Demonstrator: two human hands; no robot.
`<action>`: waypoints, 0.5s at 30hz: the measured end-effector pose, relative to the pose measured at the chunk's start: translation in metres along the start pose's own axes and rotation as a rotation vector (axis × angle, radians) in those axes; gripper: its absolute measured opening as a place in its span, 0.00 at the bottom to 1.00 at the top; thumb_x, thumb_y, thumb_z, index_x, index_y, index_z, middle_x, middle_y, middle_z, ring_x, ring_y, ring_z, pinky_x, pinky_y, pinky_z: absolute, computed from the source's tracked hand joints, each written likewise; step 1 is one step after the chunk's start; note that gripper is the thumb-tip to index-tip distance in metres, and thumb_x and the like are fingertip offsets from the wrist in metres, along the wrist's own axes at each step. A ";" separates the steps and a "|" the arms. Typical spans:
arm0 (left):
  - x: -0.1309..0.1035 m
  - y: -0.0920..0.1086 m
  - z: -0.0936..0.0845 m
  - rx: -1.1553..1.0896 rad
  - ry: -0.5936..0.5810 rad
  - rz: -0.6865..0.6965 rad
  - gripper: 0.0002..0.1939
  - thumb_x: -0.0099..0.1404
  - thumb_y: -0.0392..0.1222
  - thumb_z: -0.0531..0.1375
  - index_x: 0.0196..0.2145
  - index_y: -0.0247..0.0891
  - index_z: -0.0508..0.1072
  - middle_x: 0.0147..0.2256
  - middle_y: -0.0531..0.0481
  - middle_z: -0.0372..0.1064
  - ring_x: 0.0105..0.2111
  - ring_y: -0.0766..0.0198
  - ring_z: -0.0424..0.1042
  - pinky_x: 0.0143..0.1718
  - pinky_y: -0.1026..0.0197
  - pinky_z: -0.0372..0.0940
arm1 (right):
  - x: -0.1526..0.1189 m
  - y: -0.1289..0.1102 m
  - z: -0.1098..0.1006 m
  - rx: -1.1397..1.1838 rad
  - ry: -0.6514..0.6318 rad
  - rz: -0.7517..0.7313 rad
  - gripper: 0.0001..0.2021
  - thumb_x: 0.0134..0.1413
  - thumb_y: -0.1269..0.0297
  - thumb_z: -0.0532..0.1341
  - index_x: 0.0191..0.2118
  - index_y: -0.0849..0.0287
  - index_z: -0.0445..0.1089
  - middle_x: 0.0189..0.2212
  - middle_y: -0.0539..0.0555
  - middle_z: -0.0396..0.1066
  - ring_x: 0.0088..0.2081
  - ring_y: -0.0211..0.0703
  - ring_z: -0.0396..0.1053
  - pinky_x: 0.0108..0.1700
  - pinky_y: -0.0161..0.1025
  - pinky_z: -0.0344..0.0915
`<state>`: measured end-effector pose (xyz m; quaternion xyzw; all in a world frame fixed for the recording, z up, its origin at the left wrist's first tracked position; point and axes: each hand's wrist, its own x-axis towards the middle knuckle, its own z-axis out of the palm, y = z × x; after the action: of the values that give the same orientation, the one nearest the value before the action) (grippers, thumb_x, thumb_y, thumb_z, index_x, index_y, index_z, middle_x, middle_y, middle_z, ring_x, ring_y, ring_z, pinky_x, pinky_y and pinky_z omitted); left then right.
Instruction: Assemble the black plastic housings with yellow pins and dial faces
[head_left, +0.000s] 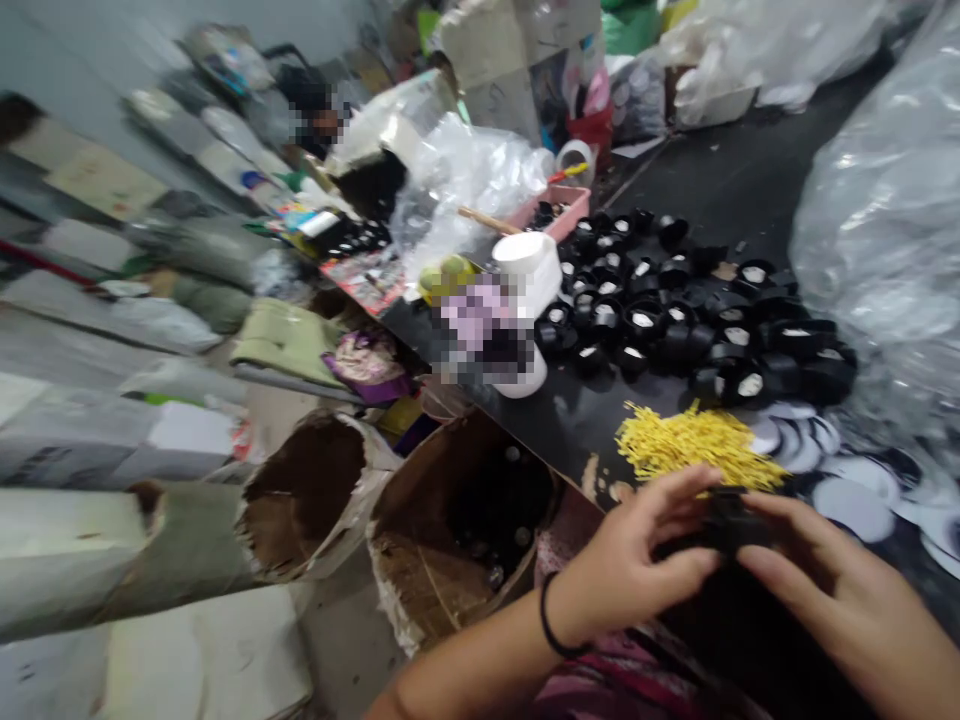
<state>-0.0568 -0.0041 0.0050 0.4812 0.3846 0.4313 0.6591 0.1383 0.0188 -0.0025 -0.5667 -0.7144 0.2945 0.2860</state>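
Between the fingertips of both hands is a small dark part (pixel 729 520), blurred, its exact kind not plain. My left hand (pixel 637 555), with a black band at the wrist, grips its left side with thumb and fingers. From the right, my right hand (pixel 829 575) pinches the same part. Just beyond my fingers lies a pile of short yellow strips (pixel 686 442) on the black table (pixel 574 425). White round discs (pixel 855 505) are spread to the right of that pile. Farther back sit many black round cups (pixel 675 330), several with a white spot inside.
Two brown drums (pixel 427 590) stand below the table's left edge, the nearer one holding dark pieces. A white cup (pixel 529 262) and a pink tray (pixel 570 212) sit farther back. Clear plastic bags (pixel 885 220) bulge at the right. Sacks and boxes (pixel 135 440) line the left.
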 end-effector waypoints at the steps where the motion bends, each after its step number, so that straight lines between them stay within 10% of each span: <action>1: -0.006 -0.005 0.003 -0.170 0.023 -0.091 0.30 0.62 0.40 0.63 0.61 0.45 0.64 0.64 0.44 0.60 0.62 0.52 0.62 0.61 0.50 0.59 | -0.004 -0.004 0.000 -0.026 -0.011 -0.022 0.21 0.53 0.44 0.60 0.46 0.54 0.71 0.34 0.53 0.76 0.31 0.45 0.74 0.30 0.39 0.71; 8: -0.009 -0.023 0.011 -0.604 0.057 -0.501 0.18 0.69 0.50 0.56 0.53 0.42 0.72 0.48 0.43 0.76 0.40 0.60 0.77 0.44 0.56 0.70 | -0.023 -0.016 -0.008 -0.278 -0.230 -0.168 0.27 0.57 0.62 0.62 0.62 0.47 0.60 0.43 0.55 0.70 0.43 0.47 0.69 0.44 0.46 0.66; 15: -0.001 -0.016 0.025 -0.556 0.066 -0.406 0.18 0.69 0.45 0.57 0.55 0.42 0.71 0.53 0.43 0.72 0.47 0.60 0.73 0.49 0.58 0.67 | -0.014 0.042 -0.044 -0.570 0.024 0.132 0.22 0.55 0.54 0.63 0.54 0.55 0.68 0.46 0.60 0.66 0.49 0.59 0.66 0.49 0.58 0.63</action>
<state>-0.0311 -0.0156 -0.0048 0.1828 0.3613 0.3951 0.8246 0.2010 0.0166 -0.0055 -0.6728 -0.7265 0.0931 0.1041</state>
